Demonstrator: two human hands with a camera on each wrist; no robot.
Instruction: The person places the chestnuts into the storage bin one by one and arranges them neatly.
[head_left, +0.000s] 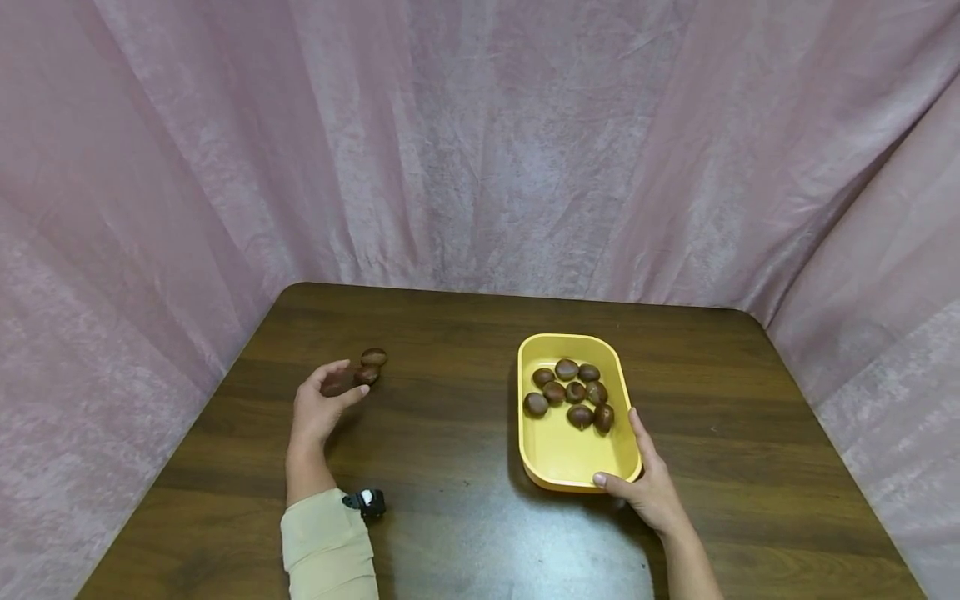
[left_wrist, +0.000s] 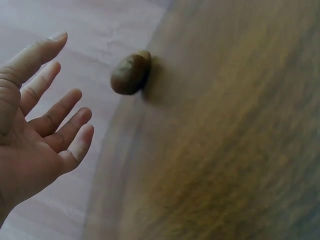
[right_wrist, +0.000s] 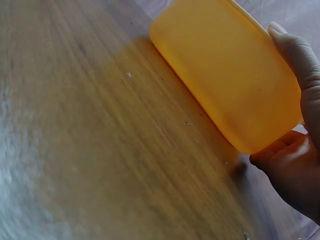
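Two brown chestnuts [head_left: 367,374] lie touching on the left part of the table. My left hand [head_left: 318,408] is beside them, thumb and fingers spread with nothing held. In the left wrist view the fingers of that hand [left_wrist: 45,120] are apart from the chestnuts [left_wrist: 131,74], which overlap there. My right hand [head_left: 651,492] grips a yellow plastic container [head_left: 555,462] by its near right corner, thumb at the rim and fingers along the side. Several chestnuts [head_left: 575,392] lie inside it, mostly toward the far half. The right wrist view shows the container's outer wall [right_wrist: 225,75] and the gripping hand [right_wrist: 295,165].
A dark wooden table [head_left: 450,400] with rounded far corners carries everything. Pink curtains [head_left: 510,150] hang behind it and at both sides. A small black device [head_left: 366,502] is strapped at the left sleeve [head_left: 330,546].
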